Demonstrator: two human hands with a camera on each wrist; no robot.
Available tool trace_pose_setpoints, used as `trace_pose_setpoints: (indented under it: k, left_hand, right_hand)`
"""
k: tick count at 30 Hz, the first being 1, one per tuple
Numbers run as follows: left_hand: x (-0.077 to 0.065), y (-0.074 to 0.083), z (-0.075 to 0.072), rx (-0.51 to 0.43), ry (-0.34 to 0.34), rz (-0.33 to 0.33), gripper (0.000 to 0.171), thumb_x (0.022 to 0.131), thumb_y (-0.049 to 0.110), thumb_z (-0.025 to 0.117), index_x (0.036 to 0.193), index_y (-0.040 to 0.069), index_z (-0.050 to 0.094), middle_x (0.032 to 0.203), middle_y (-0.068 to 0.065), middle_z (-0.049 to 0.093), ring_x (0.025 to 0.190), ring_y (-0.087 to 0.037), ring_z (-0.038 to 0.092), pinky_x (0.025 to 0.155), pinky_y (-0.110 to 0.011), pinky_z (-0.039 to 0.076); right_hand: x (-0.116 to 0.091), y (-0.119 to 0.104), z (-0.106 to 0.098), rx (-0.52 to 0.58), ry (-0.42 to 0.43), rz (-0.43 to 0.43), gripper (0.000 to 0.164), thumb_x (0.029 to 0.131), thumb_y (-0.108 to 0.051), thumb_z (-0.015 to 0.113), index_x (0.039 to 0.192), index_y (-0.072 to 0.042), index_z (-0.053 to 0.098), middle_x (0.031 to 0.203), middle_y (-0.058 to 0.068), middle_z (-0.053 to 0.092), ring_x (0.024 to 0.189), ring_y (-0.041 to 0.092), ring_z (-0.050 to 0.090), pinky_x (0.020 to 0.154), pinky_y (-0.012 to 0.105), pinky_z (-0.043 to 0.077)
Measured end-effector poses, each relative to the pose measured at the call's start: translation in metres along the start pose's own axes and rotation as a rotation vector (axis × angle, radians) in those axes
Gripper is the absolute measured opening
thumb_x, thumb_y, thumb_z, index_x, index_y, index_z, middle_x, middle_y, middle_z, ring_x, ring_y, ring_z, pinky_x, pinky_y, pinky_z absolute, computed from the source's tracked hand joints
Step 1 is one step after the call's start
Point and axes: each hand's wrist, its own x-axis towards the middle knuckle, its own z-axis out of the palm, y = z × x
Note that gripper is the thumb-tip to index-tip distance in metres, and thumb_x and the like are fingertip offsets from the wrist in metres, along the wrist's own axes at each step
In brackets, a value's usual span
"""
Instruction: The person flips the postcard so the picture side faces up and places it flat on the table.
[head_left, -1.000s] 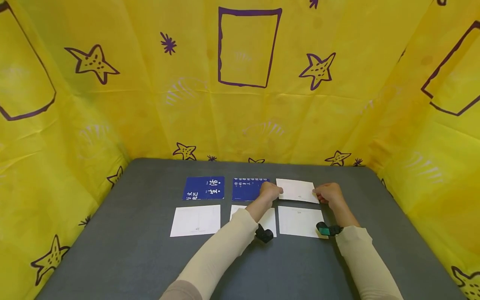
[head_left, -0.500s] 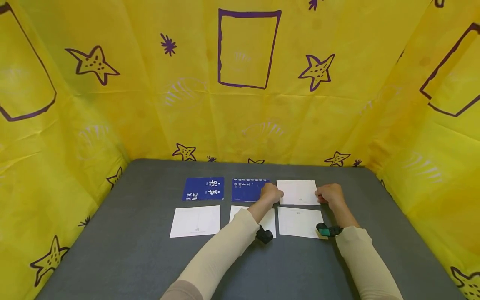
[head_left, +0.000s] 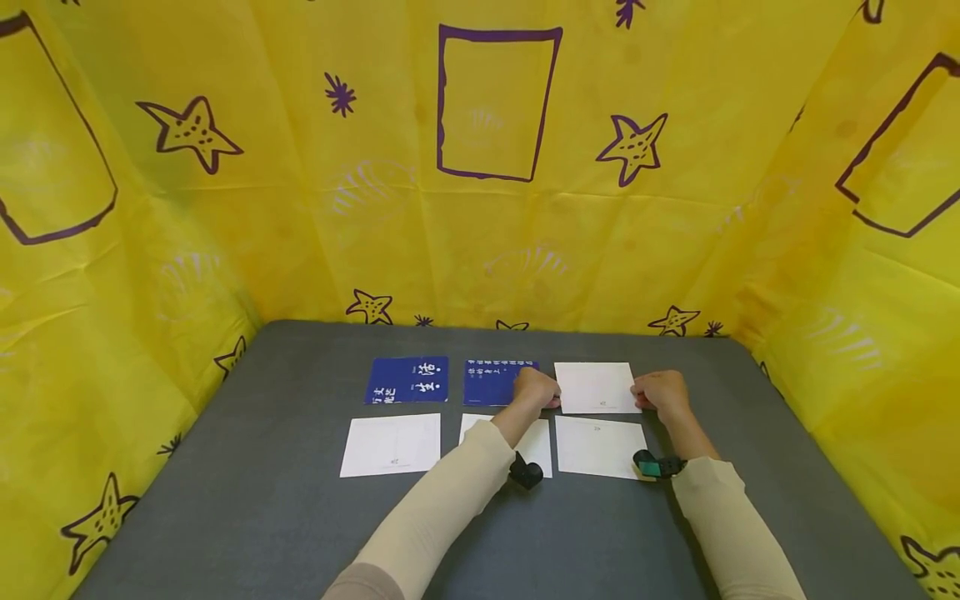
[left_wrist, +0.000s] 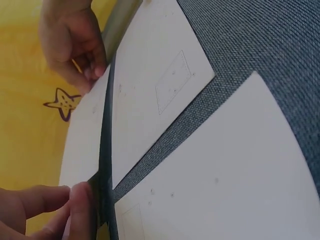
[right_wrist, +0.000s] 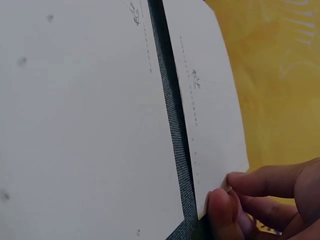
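A white postcard (head_left: 596, 387) lies at the right end of the back row, blank side up. My right hand (head_left: 660, 390) pinches its right edge between thumb and index finger, plainly so in the right wrist view, where the same postcard (right_wrist: 205, 100) tilts slightly at that corner. At the left edge is my left hand (head_left: 534, 390), thumb and index tips together right at the card's border; whether they still grip it cannot be told. Part of a blue postcard (head_left: 487, 383) is hidden behind that hand. Just in front lies another white postcard (head_left: 596, 442).
A second blue postcard (head_left: 405, 379) with white characters lies at the back left. In the front row are a white postcard (head_left: 390, 446) at left and another (head_left: 536, 446) partly covered by my left forearm. Yellow cloth (head_left: 480, 225) encloses the grey table (head_left: 225, 500).
The held white postcard has come down flat and square with the row. My left hand has shifted slightly left at its edge; my right hand has barely moved.
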Motion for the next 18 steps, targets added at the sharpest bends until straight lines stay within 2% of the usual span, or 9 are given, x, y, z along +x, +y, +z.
trace_pose_setpoints:
  k: [5, 11, 18]
  left_hand:
    - [0.0001, 0.0002, -0.0009, 0.018, -0.007, 0.024, 0.006, 0.068, -0.004, 0.067, 0.073, -0.002, 0.069, 0.058, -0.007, 0.063, 0.042, -0.009, 0.056, 0.042, -0.018, 0.048]
    - [0.0007, -0.0002, -0.0032, 0.009, -0.017, -0.007, 0.005, 0.068, -0.003, 0.066, 0.069, 0.0, 0.069, 0.06, -0.007, 0.064, 0.043, -0.009, 0.057, 0.045, -0.019, 0.05]
    - [-0.0013, -0.0012, -0.0059, 0.026, -0.018, 0.001, 0.005, 0.067, -0.002, 0.064, 0.068, 0.002, 0.068, 0.056, -0.005, 0.061, 0.042, -0.008, 0.054, 0.046, -0.018, 0.049]
  right_hand:
    - [-0.0012, 0.0002, -0.0011, 0.03, -0.003, 0.003, 0.036, 0.081, -0.003, 0.059, 0.112, 0.013, 0.054, 0.07, 0.005, 0.058, 0.053, 0.011, 0.058, 0.055, 0.023, 0.054]
    - [-0.0033, -0.0003, -0.0046, 0.048, -0.014, 0.03, 0.037, 0.081, -0.006, 0.06, 0.113, 0.013, 0.053, 0.071, 0.005, 0.057, 0.055, 0.012, 0.059, 0.058, 0.023, 0.055]
    - [-0.0069, -0.0034, -0.0057, 0.084, -0.033, 0.033, 0.037, 0.082, -0.005, 0.06, 0.115, 0.012, 0.053, 0.066, 0.001, 0.059, 0.054, 0.012, 0.058, 0.057, 0.024, 0.055]
